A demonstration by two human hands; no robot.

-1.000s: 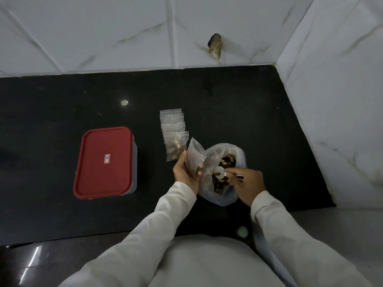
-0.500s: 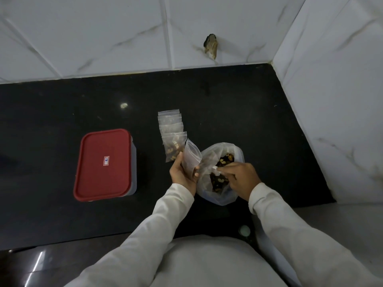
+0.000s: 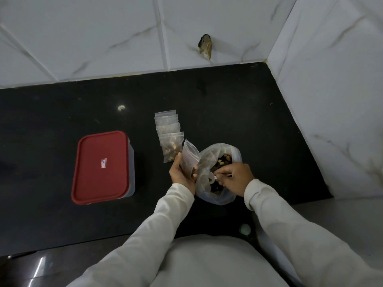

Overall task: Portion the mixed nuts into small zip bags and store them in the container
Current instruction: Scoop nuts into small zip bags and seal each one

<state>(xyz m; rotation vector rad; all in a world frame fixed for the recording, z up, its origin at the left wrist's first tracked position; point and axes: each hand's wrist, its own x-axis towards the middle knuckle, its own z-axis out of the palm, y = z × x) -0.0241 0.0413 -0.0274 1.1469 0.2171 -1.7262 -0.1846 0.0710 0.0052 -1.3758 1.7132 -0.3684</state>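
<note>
Counter (image 3: 228, 112) carries the lidded container (image 3: 101, 166), unmoved, well left of the nut bag (image 3: 219, 197) near its front edge. Left hand (image 3: 182, 172) still grips a small zip bag (image 3: 189, 158); right hand (image 3: 236, 177) pinches the spoon (image 3: 211, 180), bowl showing again.

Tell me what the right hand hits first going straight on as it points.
The right hand, holding a white spoon, points left: probably the left wall of the nut bag first, then the small zip bag the left hand holds; depth unclear.
</note>
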